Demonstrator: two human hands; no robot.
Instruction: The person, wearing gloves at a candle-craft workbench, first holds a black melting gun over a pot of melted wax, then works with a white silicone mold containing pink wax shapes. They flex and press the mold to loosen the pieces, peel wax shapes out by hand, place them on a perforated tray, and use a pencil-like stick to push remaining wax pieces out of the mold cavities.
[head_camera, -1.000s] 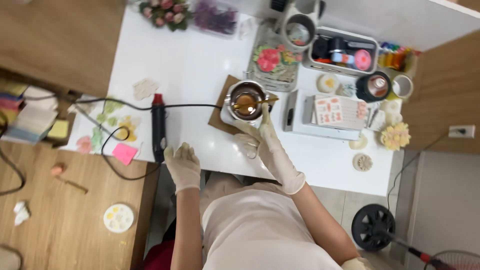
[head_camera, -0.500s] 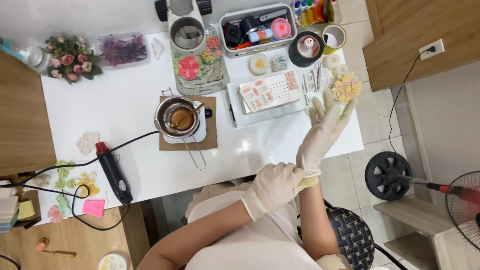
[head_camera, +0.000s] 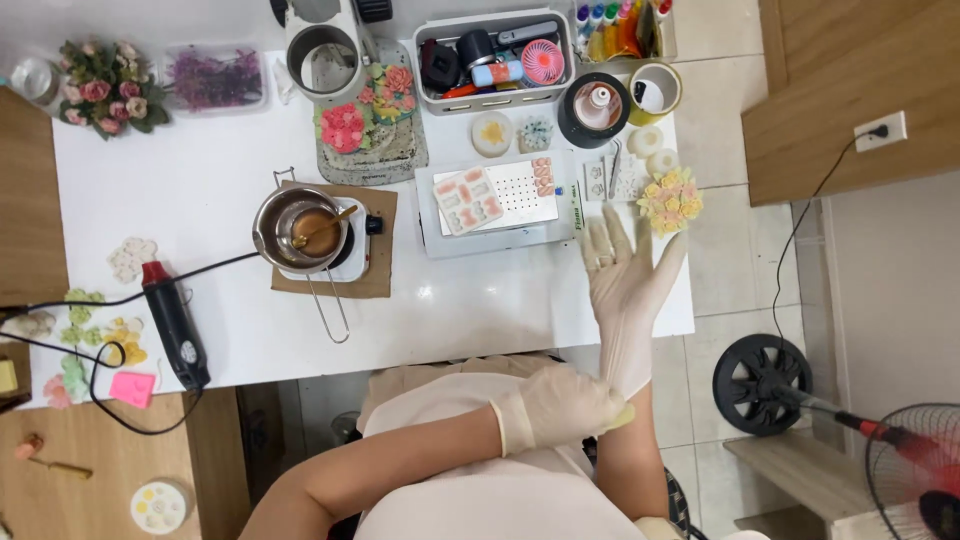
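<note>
Cream latex glove on the right hand, thin and wrinkled, fingers spread wide above the white table's near edge. The left hand, gloved too, is pinching that glove's cuff at the wrist. Just past the right fingertips sits a yellow-pink wax flower cluster. Left of them, a white perforated tray carrying a pink-patterned rectangular card. Farther off, a grey bin of round containers.
</note>
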